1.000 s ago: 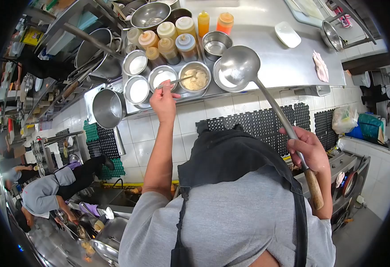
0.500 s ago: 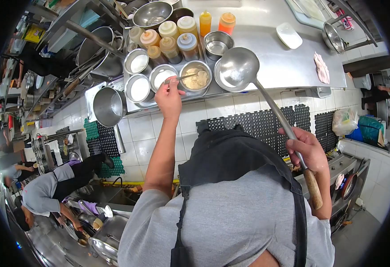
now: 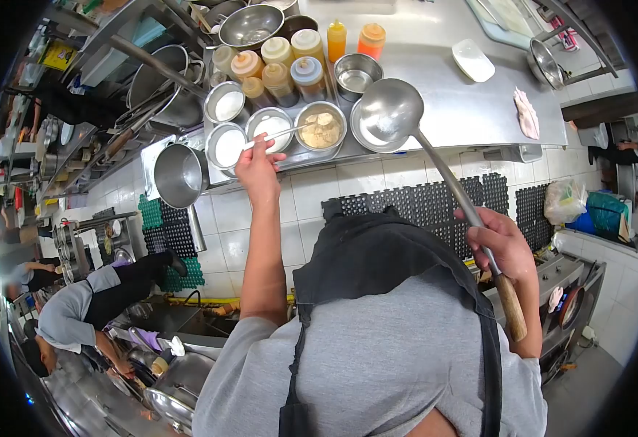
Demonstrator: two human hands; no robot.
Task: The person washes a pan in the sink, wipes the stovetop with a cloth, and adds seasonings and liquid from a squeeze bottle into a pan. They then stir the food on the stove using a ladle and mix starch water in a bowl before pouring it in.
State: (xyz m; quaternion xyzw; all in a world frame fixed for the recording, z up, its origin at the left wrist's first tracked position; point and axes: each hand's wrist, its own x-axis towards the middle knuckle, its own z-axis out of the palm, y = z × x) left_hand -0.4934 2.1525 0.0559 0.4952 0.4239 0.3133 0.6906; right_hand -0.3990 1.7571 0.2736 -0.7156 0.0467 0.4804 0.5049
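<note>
In the head view, the large steel ladle with brown wooden grip (image 3: 446, 180) seems stiff, heavy at its round end, best held near the grip; there the bent right hand (image 3: 503, 244) wraps it. The left hand (image 3: 259, 169), forearm stretched forward, pinches a slim, light-looking metal spoon (image 3: 282, 133) reaching over the round steel bowl of beige food (image 3: 335, 142).

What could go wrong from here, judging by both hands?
The spoon in the left grip reaches across a white-filled tub to the tan-filled tub, so tan bits might drop in. The ladle's head is far from the right grip; it may tilt and knock the tub partly behind it.
</note>
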